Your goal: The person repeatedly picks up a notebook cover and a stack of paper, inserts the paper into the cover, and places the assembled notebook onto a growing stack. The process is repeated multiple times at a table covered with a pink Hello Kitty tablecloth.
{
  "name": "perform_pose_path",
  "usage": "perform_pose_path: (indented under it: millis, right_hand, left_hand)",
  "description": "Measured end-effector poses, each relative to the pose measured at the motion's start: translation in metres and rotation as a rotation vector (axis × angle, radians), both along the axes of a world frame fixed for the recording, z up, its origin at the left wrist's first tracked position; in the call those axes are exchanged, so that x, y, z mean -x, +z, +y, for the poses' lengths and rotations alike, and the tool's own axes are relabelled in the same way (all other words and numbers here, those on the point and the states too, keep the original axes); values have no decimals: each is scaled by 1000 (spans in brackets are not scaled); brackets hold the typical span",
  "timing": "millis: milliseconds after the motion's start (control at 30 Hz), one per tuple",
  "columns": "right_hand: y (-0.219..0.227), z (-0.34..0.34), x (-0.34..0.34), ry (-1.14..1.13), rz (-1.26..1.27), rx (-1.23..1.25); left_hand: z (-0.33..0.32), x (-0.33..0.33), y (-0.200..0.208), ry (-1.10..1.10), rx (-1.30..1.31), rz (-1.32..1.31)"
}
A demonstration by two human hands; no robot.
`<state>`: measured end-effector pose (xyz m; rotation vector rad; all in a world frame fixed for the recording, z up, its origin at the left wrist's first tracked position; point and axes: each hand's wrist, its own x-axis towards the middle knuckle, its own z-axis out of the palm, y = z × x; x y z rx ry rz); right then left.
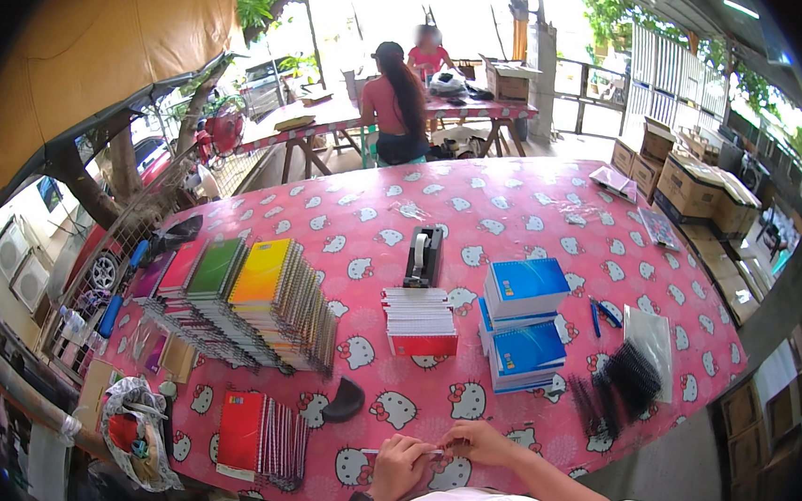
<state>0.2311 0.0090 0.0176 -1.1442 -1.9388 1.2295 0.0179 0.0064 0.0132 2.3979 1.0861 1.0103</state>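
At the near edge of the table, my left hand (pixel 400 467) has its fingers curled close to a thin, pale, narrow thing (pixel 436 452). My right hand (pixel 478 442) pinches at the other end of it; seen edge-on and mostly covered by fingers, its kind stays unclear. Ahead of the hands lies a pile of small unbound booklets (pixel 419 316) with a red cover at the front. Right of that rise two stacks of blue notebooks (pixel 527 350). Loose black spiral binding coils (pixel 631 382) lie farther right, partly over clear plastic sheets (pixel 651 331).
Tall stacks of spiral notebooks (pixel 263 273) fill the left. Red spiral notebooks (pixel 241 431), a black curved object (pixel 345 401) and a filled plastic bag (pixel 137 432) stand nearer. A tape dispenser (pixel 424 255) and blue pen-like tools (pixel 595 318) lie beyond. Two people sit at a far table.
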Motion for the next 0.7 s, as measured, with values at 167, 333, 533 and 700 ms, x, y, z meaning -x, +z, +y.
perform_pose_path:
  millis: [167,333,533,700]
  right_hand:
    - [7,5,-8,122,-14,-5]
    - [2,5,-4,69,-12,16]
    - [-5,5,0,125,-15,-54]
    - [-1,1,4,61,32,78]
  left_hand:
    - [1,-1,-2,-16,11,-10]
    - [5,0,-3,-11,29,-23]
    - [-2,4,-5,23,18,-12]
    - [1,4,0,18,22,-1]
